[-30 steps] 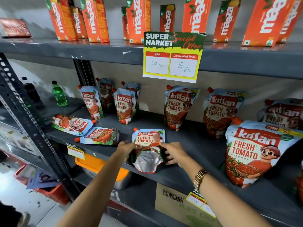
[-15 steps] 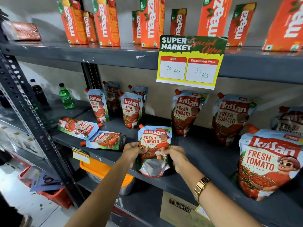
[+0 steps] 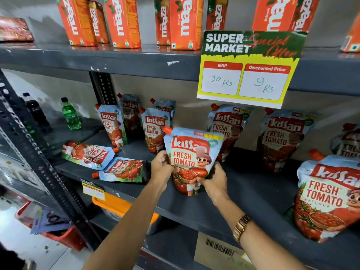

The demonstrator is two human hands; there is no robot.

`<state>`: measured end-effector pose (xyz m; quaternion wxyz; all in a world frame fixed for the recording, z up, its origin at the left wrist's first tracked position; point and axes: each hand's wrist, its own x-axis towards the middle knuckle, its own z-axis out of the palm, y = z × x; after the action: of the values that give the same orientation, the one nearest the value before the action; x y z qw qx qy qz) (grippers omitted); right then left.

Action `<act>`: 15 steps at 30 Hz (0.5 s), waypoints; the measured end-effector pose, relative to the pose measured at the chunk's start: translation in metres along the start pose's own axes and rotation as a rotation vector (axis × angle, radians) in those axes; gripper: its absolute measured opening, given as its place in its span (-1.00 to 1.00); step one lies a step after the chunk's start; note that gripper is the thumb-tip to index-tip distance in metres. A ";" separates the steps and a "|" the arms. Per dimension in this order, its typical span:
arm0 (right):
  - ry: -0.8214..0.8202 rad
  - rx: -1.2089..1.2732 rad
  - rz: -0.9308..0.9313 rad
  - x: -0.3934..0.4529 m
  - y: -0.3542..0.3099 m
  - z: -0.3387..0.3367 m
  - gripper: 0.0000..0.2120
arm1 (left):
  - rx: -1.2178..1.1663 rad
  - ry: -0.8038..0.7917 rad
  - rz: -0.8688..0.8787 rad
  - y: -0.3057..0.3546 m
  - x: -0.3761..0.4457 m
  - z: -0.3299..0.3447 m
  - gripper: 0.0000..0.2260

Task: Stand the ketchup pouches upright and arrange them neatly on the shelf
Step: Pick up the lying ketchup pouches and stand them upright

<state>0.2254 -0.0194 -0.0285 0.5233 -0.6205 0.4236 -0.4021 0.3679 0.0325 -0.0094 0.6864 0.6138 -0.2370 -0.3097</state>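
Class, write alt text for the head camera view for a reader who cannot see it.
Both hands, left hand and right hand, hold a ketchup pouch upright on a grey shelf. Two pouches lie flat to its left; others stand behind and to the right, under a price sign.
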 end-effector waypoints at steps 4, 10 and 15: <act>-0.008 0.019 0.001 -0.001 0.006 -0.002 -0.47 | 0.004 -0.045 -0.034 -0.004 0.006 -0.002 -0.53; 0.183 -0.154 -0.163 -0.011 0.011 0.007 -0.45 | -0.040 -0.090 -0.039 -0.004 0.009 -0.009 -0.52; 0.430 -0.145 -0.378 -0.013 -0.004 0.017 -0.51 | -0.057 -0.023 -0.005 0.004 0.010 -0.017 -0.62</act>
<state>0.2382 -0.0017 -0.0278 0.2914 -0.6248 0.4294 -0.5834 0.3876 0.0373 -0.0084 0.7002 0.5909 -0.2346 -0.3249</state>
